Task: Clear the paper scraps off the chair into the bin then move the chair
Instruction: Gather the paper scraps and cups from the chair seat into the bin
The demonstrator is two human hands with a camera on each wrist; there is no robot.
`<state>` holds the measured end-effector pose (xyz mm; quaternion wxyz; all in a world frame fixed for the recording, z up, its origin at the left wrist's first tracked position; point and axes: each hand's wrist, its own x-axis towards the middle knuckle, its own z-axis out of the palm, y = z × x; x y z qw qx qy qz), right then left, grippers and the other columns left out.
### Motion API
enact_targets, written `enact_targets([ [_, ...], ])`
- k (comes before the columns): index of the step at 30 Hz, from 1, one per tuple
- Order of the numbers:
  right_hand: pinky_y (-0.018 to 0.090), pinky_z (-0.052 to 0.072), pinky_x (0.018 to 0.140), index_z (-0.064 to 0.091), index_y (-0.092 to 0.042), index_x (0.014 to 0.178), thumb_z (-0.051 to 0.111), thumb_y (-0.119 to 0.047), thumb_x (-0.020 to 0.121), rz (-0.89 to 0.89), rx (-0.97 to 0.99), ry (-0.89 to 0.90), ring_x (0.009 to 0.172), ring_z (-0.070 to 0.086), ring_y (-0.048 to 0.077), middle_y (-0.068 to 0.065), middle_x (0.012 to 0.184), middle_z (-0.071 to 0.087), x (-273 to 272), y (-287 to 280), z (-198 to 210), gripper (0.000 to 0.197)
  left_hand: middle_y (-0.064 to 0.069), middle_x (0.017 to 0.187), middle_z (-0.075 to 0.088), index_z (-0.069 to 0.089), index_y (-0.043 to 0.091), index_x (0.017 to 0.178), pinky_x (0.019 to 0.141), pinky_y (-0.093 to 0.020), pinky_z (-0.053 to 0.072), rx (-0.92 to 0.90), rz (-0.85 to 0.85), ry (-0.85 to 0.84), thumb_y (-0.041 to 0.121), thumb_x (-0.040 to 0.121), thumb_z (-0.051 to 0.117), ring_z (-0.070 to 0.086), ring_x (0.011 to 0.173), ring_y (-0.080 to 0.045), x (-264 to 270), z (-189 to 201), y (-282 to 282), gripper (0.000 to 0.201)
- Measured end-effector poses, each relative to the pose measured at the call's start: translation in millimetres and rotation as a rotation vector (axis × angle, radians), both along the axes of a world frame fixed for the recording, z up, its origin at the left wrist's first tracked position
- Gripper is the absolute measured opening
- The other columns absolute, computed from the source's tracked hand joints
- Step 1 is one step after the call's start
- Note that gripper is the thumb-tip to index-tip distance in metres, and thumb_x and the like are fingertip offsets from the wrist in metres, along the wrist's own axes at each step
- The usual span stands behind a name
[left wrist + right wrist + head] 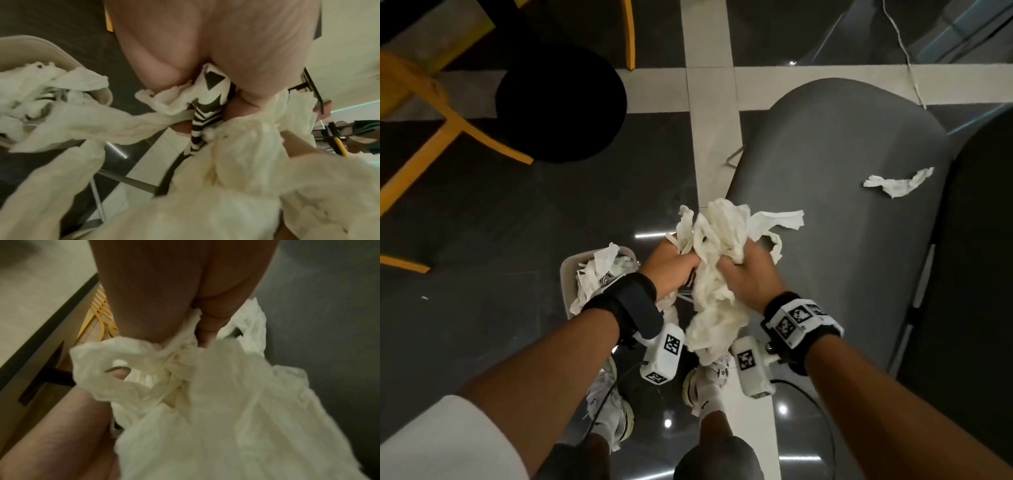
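Observation:
A big bundle of white paper scraps (717, 260) hangs between both hands at the left edge of the grey chair seat (835, 192). My left hand (671, 267) grips its left side, together with a black-and-white striped scrap (202, 116). My right hand (751, 270) grips the right side (205, 386). One loose scrap (899, 181) still lies on the seat, far right. The small beige bin (567, 284), heaped with scraps (41, 91), stands on the floor just left of my left wrist.
A black round stool (561, 102) with yellow wooden legs (448, 113) stands at the upper left. A second dark seat (983, 240) borders the chair on the right. A thin white cable (904, 54) trails across the floor behind it. My shoes (709, 380) are below the bundle.

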<state>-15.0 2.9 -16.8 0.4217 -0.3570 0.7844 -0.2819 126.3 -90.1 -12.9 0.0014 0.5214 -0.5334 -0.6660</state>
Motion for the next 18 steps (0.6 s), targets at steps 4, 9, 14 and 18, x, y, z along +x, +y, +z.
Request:
enact_targets([
  [4, 0.039, 0.049, 0.104, 0.058, -0.023, 0.132, 0.055, -0.024, 0.088, -0.05, 0.01, -0.152, 0.118, 0.061, 0.015, -0.004, 0.125, 0.067, 74.4, -18.8, -42.4, 0.043, 0.007, 0.087, 0.076, 0.071, 0.025, 0.092, 0.078, -0.031, 0.054, 0.0, 0.087, -0.099, 0.029, 0.085, 0.063, 0.071, 0.092, -0.014, 60.6, -24.4, -11.5, 0.012],
  [9, 0.031, 0.043, 0.108, 0.056, -0.015, 0.133, 0.056, -0.016, 0.092, -0.013, -0.027, -0.195, 0.123, 0.057, 0.018, 0.002, 0.131, 0.063, 161.8, -52.7, -113.2, 0.041, 0.011, 0.086, 0.075, 0.07, 0.03, 0.09, 0.071, -0.023, 0.052, -0.139, 0.186, -0.106, 0.029, 0.088, 0.068, 0.068, 0.08, 0.004, 140.2, -78.9, -30.3, 0.003],
  [14, 0.017, 0.031, 0.108, 0.047, -0.01, 0.141, 0.054, -0.013, 0.097, 0.007, -0.107, -0.066, 0.131, 0.048, 0.02, 0.009, 0.14, 0.052, 217.3, -74.9, -209.1, 0.044, 0.015, 0.09, 0.065, 0.063, 0.019, 0.099, 0.074, -0.011, 0.053, -0.369, 0.203, -0.132, 0.019, 0.083, 0.074, 0.061, 0.082, 0.014, 191.2, -179.2, -42.8, 0.019],
  [18, 0.035, 0.036, 0.115, 0.037, -0.01, 0.148, 0.049, -0.013, 0.096, 0.4, 0.071, 0.15, 0.132, 0.043, 0.026, 0.012, 0.144, 0.042, 234.5, -73.6, -290.3, 0.053, 0.007, 0.12, 0.055, 0.047, 0.013, 0.125, 0.095, -0.028, 0.045, -0.284, -0.061, -0.281, 0.018, 0.088, 0.059, 0.055, 0.109, -0.01, 208.7, -246.3, -34.8, 0.04],
])
